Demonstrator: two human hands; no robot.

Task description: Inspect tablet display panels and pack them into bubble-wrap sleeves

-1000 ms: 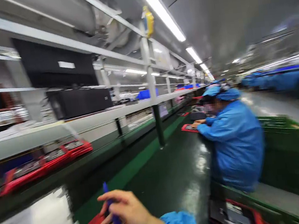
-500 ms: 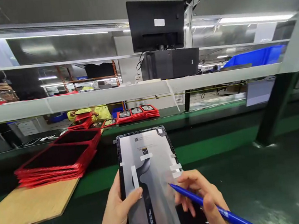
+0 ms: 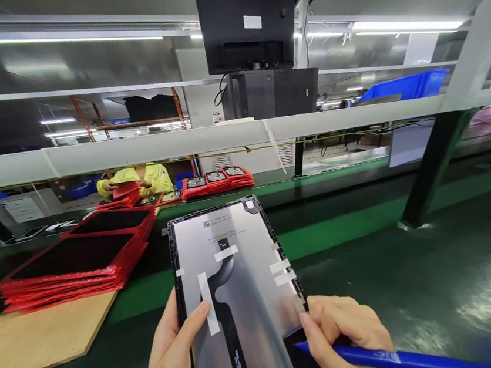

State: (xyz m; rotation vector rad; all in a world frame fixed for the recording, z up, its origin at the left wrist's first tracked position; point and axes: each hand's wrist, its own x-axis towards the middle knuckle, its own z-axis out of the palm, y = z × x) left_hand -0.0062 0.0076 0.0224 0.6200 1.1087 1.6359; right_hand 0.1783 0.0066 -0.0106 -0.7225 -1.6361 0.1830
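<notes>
My left hand [image 3: 175, 348] grips a tablet screen assembly [image 3: 251, 289] by its left edge, thumb lying on the back. Its silver back sits in a black frame, with white tape strips and a dark flex cable [image 3: 231, 333] running down it. My right hand [image 3: 348, 332] is closed around a blue pen [image 3: 380, 357], tip pointing left over the panel's dark lower part. The thumb and curled fingers of that hand also meet the panel's right edge. Below, the assembly runs out of the picture.
On a wooden board [image 3: 46, 342] at left lie red-wrapped stacks of dark panels [image 3: 72, 257]. More red-wrapped parts [image 3: 216, 181] sit across the green bench. A person in yellow [image 3: 156, 179] works opposite. A white rail [image 3: 157, 148] and a dark post [image 3: 430, 169] stand ahead.
My right hand has come to the panel's right edge, with thumb and fingers now closed there. The pen has swung flatter and its tip is lower. The panel and left hand have shifted left in view.
</notes>
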